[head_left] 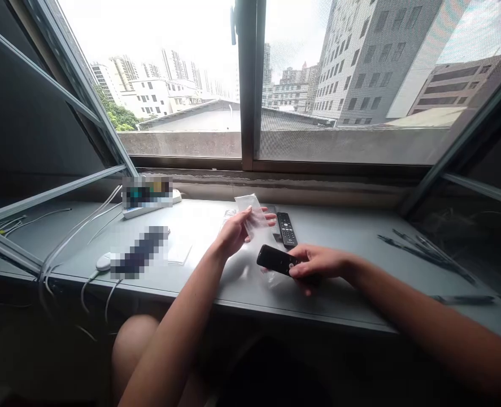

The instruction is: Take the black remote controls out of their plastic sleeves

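Pinched clear plastic bag in left hand, raised over mid-counter. Clamped black remote in right hand near front edge. Saw second remote lying toward back edge. Probably needed bag mouth spread wide and remote fed in end-first.

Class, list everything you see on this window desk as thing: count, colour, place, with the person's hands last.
bag: one, clear, in left hand, above desk.
held remote: one, black, in right hand.
second remote: one, black, flat on desk behind the held one.
mouse: one, white, desk's left front.
cables: several, white, desk's left.
power strip: one, white, by the sill.
thin rods: several, dark, desk's right.
desk: one, grey, under window.
left hand: pinching bag.
right hand: gripping held remote.
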Action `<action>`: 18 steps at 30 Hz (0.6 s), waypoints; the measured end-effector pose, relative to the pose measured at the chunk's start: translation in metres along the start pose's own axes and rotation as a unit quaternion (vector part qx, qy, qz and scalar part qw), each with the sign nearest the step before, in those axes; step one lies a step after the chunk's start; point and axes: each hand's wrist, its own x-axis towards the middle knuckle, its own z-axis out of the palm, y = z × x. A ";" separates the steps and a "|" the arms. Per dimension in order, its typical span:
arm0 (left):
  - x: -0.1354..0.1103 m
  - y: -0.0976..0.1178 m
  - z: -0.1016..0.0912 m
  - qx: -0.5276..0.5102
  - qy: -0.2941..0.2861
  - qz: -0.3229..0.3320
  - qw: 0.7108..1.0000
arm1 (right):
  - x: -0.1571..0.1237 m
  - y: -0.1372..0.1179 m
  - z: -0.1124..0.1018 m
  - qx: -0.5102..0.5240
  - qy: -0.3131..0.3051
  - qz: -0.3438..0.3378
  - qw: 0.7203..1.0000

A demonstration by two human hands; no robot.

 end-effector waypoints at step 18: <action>0.005 0.006 -0.008 -0.032 0.179 0.074 0.981 | -0.001 -0.003 -0.001 -0.035 -0.041 0.004 0.999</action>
